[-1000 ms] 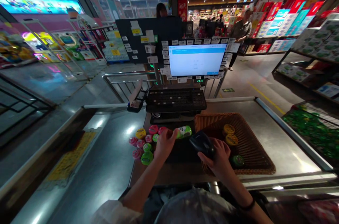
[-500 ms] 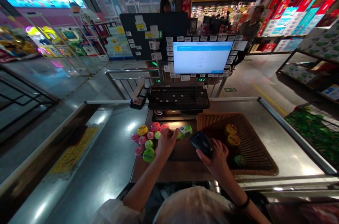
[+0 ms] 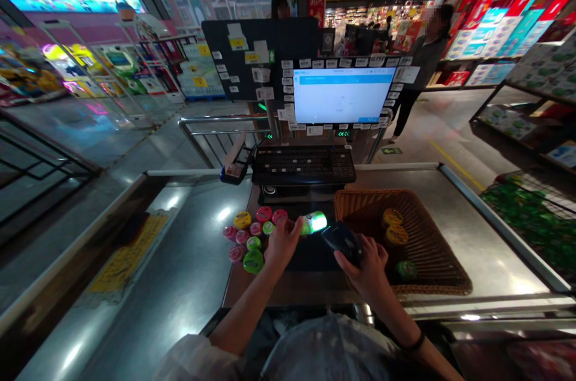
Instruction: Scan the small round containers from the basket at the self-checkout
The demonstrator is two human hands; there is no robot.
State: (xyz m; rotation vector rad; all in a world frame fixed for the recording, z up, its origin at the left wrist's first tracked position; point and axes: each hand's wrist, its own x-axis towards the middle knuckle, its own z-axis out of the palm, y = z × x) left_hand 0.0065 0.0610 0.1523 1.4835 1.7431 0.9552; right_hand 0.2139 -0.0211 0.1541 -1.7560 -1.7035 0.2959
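My left hand (image 3: 279,248) is closed on one end of a small green bottle-like container (image 3: 317,222), which lies sideways with its far end brightly lit. In my right hand (image 3: 372,267) is a black handheld barcode scanner (image 3: 341,240), its head close to the container but apart from it. Beside my left hand stand several small round-lidded containers: pink ones (image 3: 264,213), a yellow one (image 3: 242,220) and green ones (image 3: 253,261). To the right, a brown wicker basket (image 3: 438,237) holds two yellow-lidded containers (image 3: 397,235) and a green one (image 3: 407,270).
A keyboard (image 3: 303,164) and a lit monitor (image 3: 342,96) edged with barcode labels stand ahead. At the keyboard's left is a small black device (image 3: 234,171). The metal counter (image 3: 189,261) carries a yellow cloth-like item (image 3: 128,255). A person (image 3: 418,63) stands beyond the monitor.
Bright light now falls on the green container's end, while the glow below the keyboard has gone. Both hands keep nearly the same place. The person behind the monitor has shifted.
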